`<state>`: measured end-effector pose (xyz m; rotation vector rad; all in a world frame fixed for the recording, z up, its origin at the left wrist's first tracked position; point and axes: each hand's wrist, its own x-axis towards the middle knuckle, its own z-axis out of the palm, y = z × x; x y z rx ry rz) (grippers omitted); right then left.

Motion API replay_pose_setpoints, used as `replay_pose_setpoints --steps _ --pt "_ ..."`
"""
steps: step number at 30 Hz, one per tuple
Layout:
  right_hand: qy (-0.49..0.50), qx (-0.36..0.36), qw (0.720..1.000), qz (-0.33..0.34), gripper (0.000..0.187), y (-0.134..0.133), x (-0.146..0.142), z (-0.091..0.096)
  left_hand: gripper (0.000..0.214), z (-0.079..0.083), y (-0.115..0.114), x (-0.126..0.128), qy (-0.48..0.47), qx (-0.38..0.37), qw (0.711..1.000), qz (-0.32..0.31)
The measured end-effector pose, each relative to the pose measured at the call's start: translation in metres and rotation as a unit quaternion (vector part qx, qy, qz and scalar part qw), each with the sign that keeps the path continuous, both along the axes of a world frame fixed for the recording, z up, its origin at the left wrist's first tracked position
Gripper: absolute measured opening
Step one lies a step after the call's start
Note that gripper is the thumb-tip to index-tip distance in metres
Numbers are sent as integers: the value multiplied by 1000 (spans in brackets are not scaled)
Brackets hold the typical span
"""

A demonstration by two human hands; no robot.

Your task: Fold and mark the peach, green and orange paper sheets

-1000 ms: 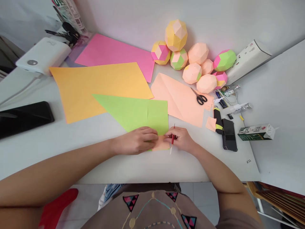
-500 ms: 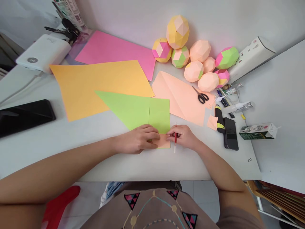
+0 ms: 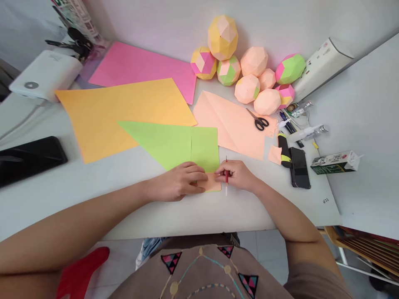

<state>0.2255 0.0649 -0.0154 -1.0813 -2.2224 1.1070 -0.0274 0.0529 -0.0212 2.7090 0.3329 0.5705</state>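
Observation:
A small peach paper piece (image 3: 213,182) lies on the lower end of the green paper sheet (image 3: 204,145), their right edges close together. My left hand (image 3: 181,182) holds the peach piece down, its bent fingers and thumb resting on top and covering the left part. At the right edge of both papers is my right hand (image 3: 235,173), its fingertips touching the peach piece. Between those fingers is a slim red pen refill (image 3: 226,177), thin tip pointing away from me and clear end towards me. The green sheet tapers to a point at the left and has a crease across it.
Orange (image 3: 124,108), pink (image 3: 146,66) and peach sheets (image 3: 224,120) lie behind. Scissors (image 3: 260,123) rest on the peach one. Several faceted paper balls (image 3: 254,62) stand by the wall. A cutter (image 3: 283,150), a phone (image 3: 299,168) and a drink carton (image 3: 335,162) are at the right.
The whole view has shifted slightly with the head. Both hands keep their places on the papers, and the refill stays in the right hand.

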Motion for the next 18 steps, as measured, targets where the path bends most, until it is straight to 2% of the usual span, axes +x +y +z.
replay_pose_setpoints --steps 5,12,18 --pt "-4 0 1000 7 12 -1 0 0 34 -1 0 0 -8 7 1000 -6" --pt "-65 133 988 42 23 3 16 -2 32 0 0 0 -16 -2 1000 -4" --pt "-57 178 979 84 24 2 21 -1 30 2 0 2 -28 2 1000 -3"
